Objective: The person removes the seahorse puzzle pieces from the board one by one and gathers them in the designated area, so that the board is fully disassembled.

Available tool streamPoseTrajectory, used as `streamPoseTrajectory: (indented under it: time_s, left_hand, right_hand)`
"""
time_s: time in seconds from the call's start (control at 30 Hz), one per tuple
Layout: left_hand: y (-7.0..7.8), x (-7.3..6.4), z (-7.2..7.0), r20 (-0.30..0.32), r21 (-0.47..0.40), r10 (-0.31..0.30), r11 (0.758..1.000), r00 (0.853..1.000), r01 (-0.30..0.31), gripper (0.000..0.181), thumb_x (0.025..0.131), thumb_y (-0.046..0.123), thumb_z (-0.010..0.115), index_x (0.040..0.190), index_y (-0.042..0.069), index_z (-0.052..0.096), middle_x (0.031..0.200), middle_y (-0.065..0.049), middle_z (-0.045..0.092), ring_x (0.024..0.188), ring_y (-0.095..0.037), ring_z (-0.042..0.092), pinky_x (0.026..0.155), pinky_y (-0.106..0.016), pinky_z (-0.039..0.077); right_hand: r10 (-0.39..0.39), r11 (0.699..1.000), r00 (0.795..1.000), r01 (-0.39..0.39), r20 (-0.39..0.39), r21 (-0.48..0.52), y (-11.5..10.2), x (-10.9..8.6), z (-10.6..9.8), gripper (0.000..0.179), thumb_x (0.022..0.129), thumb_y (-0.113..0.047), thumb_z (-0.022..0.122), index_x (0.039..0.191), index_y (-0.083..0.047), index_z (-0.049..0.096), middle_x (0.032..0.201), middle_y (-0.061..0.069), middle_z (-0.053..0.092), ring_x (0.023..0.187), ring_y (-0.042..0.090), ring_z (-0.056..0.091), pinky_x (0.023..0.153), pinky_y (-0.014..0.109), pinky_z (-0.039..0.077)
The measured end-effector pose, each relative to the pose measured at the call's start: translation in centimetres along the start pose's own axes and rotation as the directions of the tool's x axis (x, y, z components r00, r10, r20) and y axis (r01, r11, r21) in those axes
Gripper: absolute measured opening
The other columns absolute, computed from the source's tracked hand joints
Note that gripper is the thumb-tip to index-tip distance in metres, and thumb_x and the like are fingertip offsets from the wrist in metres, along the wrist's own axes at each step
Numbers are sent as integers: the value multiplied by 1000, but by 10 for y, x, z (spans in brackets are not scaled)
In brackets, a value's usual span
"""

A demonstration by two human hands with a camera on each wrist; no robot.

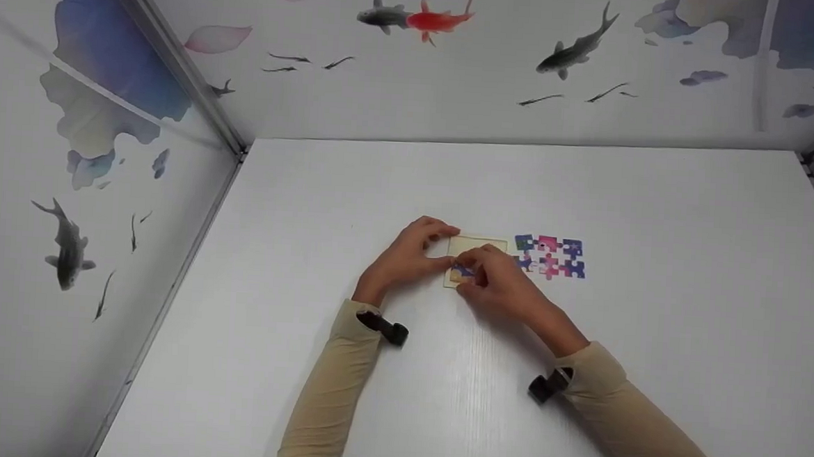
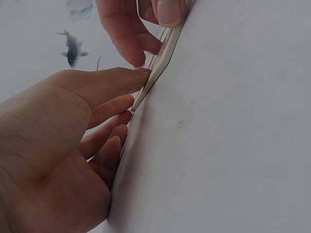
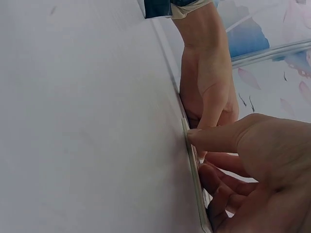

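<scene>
A shallow pale wooden puzzle tray point(image 1: 477, 244) lies on the white table, with a blue and yellow jigsaw piece point(image 1: 462, 272) in its lower left part. My left hand point(image 1: 409, 255) holds the tray's left side, the thumb on the rim and the fingers along the edge. The tray's rim point(image 2: 163, 63) shows as a thin strip in the left wrist view. My right hand point(image 1: 503, 282) reaches over the tray and pinches the jigsaw piece between thumb and curled fingers, which partly hide it. In the right wrist view, that thumb lies at the tray's edge point(image 3: 194, 174).
Several loose jigsaw pieces point(image 1: 548, 255), pink, blue and purple, lie in two rows right of the tray. White panels point(image 1: 414, 96) with painted fish stand behind and at the left of the table point(image 1: 268, 360). Each sleeve cuff carries a black wrist device point(image 1: 393, 332).
</scene>
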State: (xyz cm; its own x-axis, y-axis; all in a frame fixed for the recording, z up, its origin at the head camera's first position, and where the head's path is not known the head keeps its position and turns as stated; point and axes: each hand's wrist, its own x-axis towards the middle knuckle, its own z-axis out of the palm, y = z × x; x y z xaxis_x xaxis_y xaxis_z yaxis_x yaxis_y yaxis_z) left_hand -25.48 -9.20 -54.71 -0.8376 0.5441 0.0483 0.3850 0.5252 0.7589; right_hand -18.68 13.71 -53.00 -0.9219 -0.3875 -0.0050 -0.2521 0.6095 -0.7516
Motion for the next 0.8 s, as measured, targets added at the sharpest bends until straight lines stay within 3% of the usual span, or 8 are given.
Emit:
streamPoseTrajectory:
  time_s: [0.23,0.47,0.8]
  left_hand:
    - [-1,0,0,-5,5,22,1000,1000,-22,42,107,21,71,147,12,66,144,-9,61,128,-24,57,109,-42,50]
    - [-1,0,0,-5,-1,16,1000,1000,-16,42,106,21,72,147,12,66,145,-9,60,128,-24,57,110,-42,50]
    - [0,0,0,0,-1,-8,1000,1000,8,43,106,19,72,147,13,66,145,-7,60,130,-22,57,112,-41,49]
  right_hand:
    - [-31,998,999,29,-29,-54,-3,0,5,51,95,-7,82,143,-8,66,124,16,64,96,25,63,86,41,58]
    - [-62,993,998,61,-6,-103,-4,-1,6,43,99,-8,77,142,-7,70,129,15,60,101,25,64,93,44,60]
    - [-51,996,998,49,-28,-68,-4,-2,8,39,99,-15,80,136,-13,67,126,11,60,110,28,67,99,48,61]
